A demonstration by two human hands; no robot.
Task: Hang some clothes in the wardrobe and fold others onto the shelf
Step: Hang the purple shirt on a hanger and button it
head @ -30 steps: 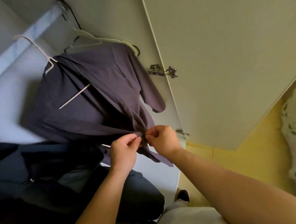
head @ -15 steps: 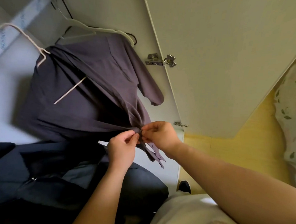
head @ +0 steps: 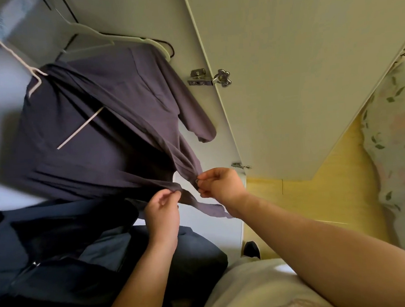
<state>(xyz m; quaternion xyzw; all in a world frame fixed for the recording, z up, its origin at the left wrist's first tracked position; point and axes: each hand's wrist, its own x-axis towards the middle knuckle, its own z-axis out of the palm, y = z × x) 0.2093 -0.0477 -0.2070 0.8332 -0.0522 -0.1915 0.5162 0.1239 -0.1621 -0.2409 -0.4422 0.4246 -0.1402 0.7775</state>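
A grey-purple shirt [head: 105, 126] hangs on a white hanger [head: 118, 41] inside the wardrobe. Its lower front is drawn toward me. My left hand [head: 163, 210] pinches the hem on one side. My right hand [head: 220, 184] pinches the other front edge a short way to the right, apart from the left hand. A strip of the hem [head: 204, 206] hangs between and below the two hands.
A second pale hanger [head: 13, 55] hooks at upper left. Dark navy clothes [head: 60, 252] fill the lower left. The open wardrobe door [head: 298, 64] with its hinge [head: 208, 78] stands to the right. Beyond it lie a yellow floor [head: 329, 193] and floral bedding [head: 400, 153].
My hands were pinched close together on the hem; they have drawn slightly apart, the right hand shifting right. The view has tilted, with more bedding showing.
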